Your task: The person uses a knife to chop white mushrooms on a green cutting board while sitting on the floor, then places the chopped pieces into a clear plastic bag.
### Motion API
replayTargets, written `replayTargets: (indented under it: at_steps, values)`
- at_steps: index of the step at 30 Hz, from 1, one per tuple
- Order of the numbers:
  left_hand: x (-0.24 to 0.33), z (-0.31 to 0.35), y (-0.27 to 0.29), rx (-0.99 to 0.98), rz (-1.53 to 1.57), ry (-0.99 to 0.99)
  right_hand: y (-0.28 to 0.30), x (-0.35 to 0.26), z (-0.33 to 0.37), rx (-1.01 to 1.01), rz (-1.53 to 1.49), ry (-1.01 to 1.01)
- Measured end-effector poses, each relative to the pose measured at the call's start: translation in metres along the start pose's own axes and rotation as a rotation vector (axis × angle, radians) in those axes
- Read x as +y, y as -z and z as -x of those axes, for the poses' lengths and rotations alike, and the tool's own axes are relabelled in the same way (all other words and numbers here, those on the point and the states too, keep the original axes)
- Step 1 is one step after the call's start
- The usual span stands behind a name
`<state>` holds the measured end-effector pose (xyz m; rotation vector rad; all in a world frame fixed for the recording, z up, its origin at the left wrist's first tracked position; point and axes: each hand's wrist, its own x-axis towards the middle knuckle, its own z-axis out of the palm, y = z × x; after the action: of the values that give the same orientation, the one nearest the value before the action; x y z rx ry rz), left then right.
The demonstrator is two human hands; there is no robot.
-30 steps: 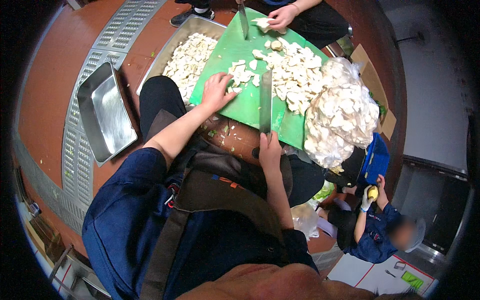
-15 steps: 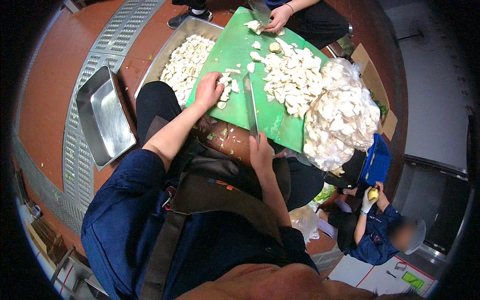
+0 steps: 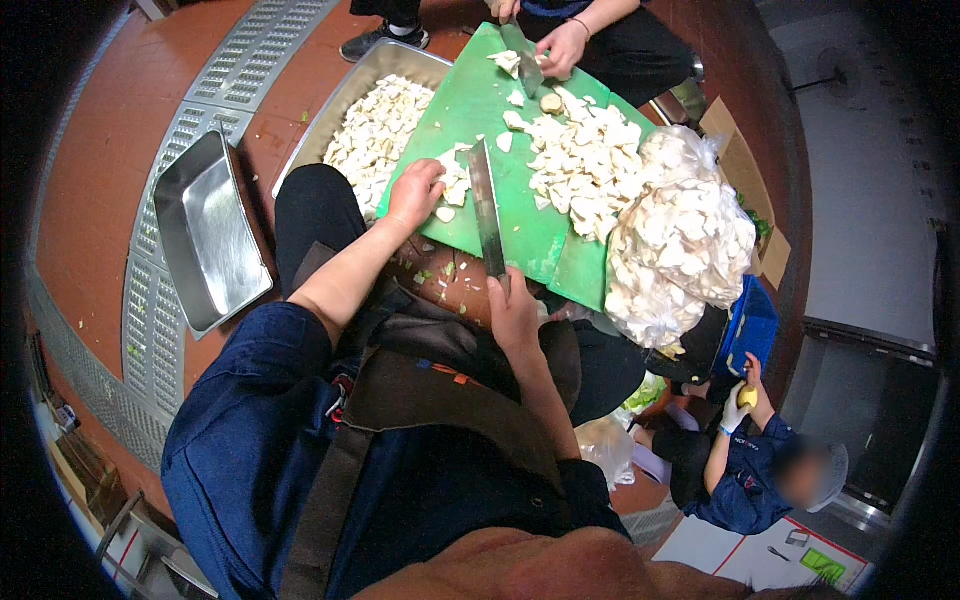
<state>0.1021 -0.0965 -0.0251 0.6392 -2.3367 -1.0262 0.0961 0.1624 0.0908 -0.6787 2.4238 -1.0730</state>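
Observation:
My right hand [image 3: 514,312] is closed round the handle of a kitchen knife [image 3: 486,200]. The broad blade points away from me over the green cutting board [image 3: 520,235]. At the board's left edge, my left hand [image 3: 415,195] rests with bent fingers against a small group of white vegetable slices [image 3: 456,182]. The blade lies just right of these slices. Farther right is a large heap of cut white pieces [image 3: 585,155]. Their exact kind does not show.
A steel tray [image 3: 296,165] of white pieces stands left of the board, and another steel pan [image 3: 215,240] on the floor. Bulging plastic bags [image 3: 680,240] sit at right. Across the board a co-worker's hand [image 3: 565,48] works with a knife. Another person [image 3: 750,470] holds something yellow.
My knife has shifted left, up to the small slices. My left hand has moved slightly nearer to me. Across the board, the co-worker's knife and hands have moved.

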Motion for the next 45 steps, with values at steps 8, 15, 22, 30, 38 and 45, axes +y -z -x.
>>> replayTargets:
  at_steps: [8,15,22,30,38,45]
  values:
    - [0.0,-0.008,0.001,0.054,-0.049,-0.059,-0.009,-0.001,-0.006,-0.015,0.036,0.035]
    - [0.005,-0.014,0.009,-0.205,-0.024,0.075,-0.004,0.006,-0.014,0.045,0.109,0.044]
    - [0.036,0.017,0.007,-0.162,-0.334,-0.179,-0.008,0.034,-0.018,0.085,0.163,-0.044]
    - [-0.011,-0.032,0.0,-0.125,-0.62,0.057,-0.067,-0.014,-0.059,-0.053,0.18,0.079]
    - [-0.04,-0.059,0.011,0.218,-0.496,0.202,-0.028,-0.002,-0.041,0.098,0.024,0.118]
    - [0.031,-0.114,-0.045,-0.156,-0.242,-0.237,-0.001,0.064,-0.01,0.134,0.043,-0.062]
